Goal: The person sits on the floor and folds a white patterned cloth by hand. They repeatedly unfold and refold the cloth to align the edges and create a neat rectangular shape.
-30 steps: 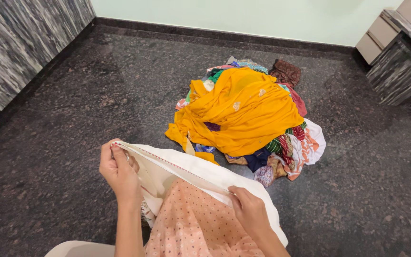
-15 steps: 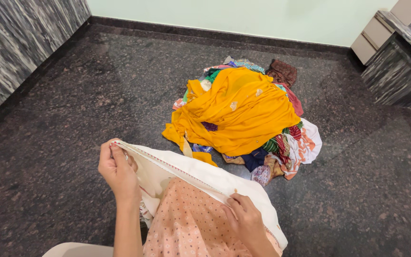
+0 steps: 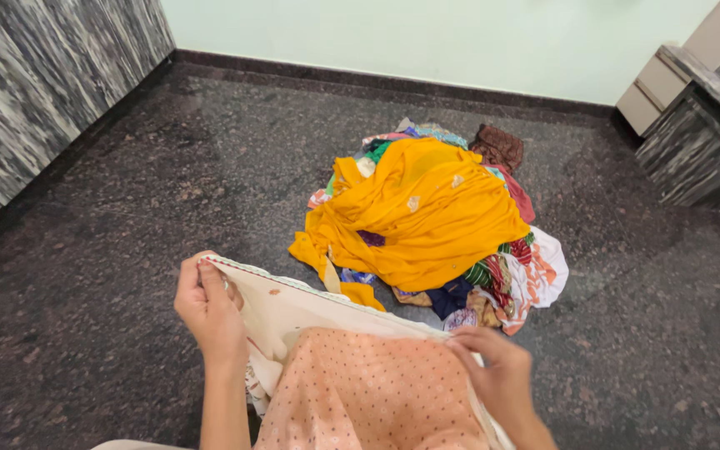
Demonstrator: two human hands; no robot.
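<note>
Left hand [image 3: 208, 312]: grip closed on the upper left corner of the cream cloth [image 3: 293, 312], pinching its trimmed edge. Right hand [image 3: 493, 371]: grip closed on the same edge further right, so the edge runs taut between both hands. A peach dotted cloth [image 3: 368, 396] lies over the cream cloth, between the forearms, close to the person. Beyond the taut edge, a pile of clothes [image 3: 502, 283] sits on the dark speckled floor [image 3: 127, 208], topped by a yellow garment [image 3: 427, 217]. A pale wall [image 3: 427, 37] bounds the floor.
</note>
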